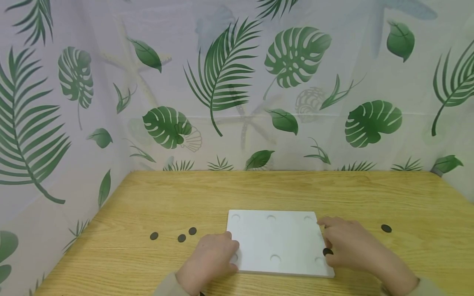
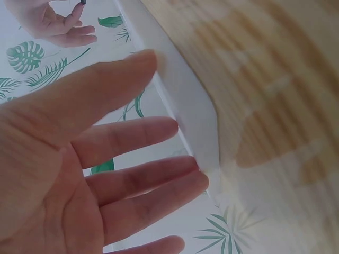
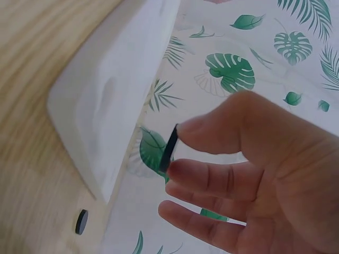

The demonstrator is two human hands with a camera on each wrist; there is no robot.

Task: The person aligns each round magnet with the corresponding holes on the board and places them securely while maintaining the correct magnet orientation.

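A white rectangular board [image 1: 277, 240] with several shallow round recesses lies on the wooden table. My left hand [image 1: 214, 253] is at its left edge, fingers extended, and the fingertips [image 2: 192, 164] meet the board's side in the left wrist view. Beside the board's right edge, my right hand [image 1: 349, 244] pinches a small flat black disc [image 3: 169, 147] between thumb and index finger. Its other fingers are held loosely bent. From the head view this disc overlaps the board's right border, partly hidden by the hand.
Three loose black discs lie left of the board, a single disc [image 1: 154, 236] farthest out and two [image 1: 181, 238] closer in. Another black disc [image 1: 386, 228] is on the table [image 1: 281, 187] beyond the right hand. A leaf-patterned cloth [image 1: 240, 94] hangs behind and along the sides.
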